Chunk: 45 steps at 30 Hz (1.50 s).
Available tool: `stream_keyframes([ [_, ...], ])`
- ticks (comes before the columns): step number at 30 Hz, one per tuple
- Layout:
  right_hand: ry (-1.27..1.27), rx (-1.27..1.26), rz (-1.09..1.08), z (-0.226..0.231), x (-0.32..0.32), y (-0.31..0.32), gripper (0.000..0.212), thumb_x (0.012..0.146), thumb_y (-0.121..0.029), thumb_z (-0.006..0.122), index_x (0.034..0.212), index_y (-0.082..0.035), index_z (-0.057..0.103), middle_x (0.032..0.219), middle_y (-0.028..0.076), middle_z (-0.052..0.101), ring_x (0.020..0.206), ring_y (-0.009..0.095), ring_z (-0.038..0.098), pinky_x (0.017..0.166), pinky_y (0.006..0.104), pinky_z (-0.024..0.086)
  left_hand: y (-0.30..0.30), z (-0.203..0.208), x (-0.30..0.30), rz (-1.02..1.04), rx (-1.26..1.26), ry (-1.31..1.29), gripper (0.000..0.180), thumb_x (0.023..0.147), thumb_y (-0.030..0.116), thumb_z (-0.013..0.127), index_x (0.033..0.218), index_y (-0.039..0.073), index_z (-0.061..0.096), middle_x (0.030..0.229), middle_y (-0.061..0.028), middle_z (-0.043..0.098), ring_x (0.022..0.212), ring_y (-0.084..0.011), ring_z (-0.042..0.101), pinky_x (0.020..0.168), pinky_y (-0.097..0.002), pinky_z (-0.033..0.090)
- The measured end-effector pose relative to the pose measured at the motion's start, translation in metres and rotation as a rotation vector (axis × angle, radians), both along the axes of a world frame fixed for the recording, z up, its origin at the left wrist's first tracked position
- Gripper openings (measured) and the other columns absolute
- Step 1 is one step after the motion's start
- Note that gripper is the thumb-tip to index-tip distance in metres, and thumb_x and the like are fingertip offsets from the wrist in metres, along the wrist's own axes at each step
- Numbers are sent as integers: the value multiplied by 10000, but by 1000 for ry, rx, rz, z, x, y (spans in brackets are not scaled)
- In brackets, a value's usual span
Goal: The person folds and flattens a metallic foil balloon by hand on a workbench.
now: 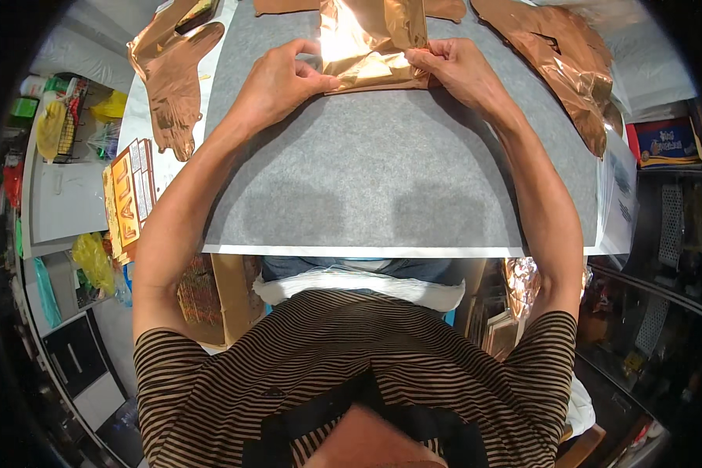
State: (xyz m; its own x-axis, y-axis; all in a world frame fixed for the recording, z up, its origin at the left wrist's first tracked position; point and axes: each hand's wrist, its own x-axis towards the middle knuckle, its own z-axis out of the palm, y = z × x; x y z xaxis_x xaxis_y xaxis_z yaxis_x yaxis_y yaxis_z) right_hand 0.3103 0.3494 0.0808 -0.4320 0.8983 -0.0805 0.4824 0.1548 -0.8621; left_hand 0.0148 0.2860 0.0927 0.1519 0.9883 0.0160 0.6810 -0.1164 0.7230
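A flat, shiny copper-gold foil balloon lies folded at the far middle of the grey-covered table, its upper part cut off by the frame edge. My left hand pinches its near left corner between thumb and fingers. At the near right side, my right hand grips the foil's edge the same way. The foil's near edge runs straight between both hands, and bright glare covers part of its left side. Another limp copper foil balloon lies to the left, and a larger crumpled foil balloon lies to the right.
Grey felt-like sheet covers the table, with a white front edge close to my body. Flat printed cards lie at the left edge. Shelves with bags stand left; a dark cabinet with a blue box stands right.
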Motion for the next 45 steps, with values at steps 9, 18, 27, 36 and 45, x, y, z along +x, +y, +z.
stream_keyframes([
  [9,-90,4,-36,13,-10,3,337,1033,-342,680,910,-38,759,759,-40,647,662,45,518,612,244,409,1,1,0,91,51,135,683,812,381,880,1308,-32,658,922,-125,787,888,-256,760,820,-388,578],
  [18,-122,-68,-16,12,-8,10,324,1000,-303,694,750,-101,652,684,-50,576,612,42,473,572,249,367,-3,0,6,158,71,78,621,821,393,868,1253,-9,676,915,-112,786,891,-272,760,799,-413,572],
  [27,7,-163,-97,3,-6,9,253,1035,-270,700,846,-102,693,724,-84,574,610,18,434,570,230,348,-25,-16,4,128,203,-114,353,867,258,819,1126,49,701,901,-90,801,832,-268,770,737,-411,579],
  [36,-30,-177,-90,-1,3,21,245,1036,-278,701,921,-65,745,821,-46,695,646,17,536,614,216,412,-27,-27,1,17,440,45,129,878,178,798,975,95,780,905,-72,789,856,-307,757,745,-452,582],
  [45,-77,-215,-79,4,-4,24,277,1044,-275,690,846,-83,712,736,-53,654,610,20,528,595,218,407,-25,-25,-5,-34,444,49,113,875,176,787,956,103,817,900,-86,731,854,-324,725,747,-465,569],
])
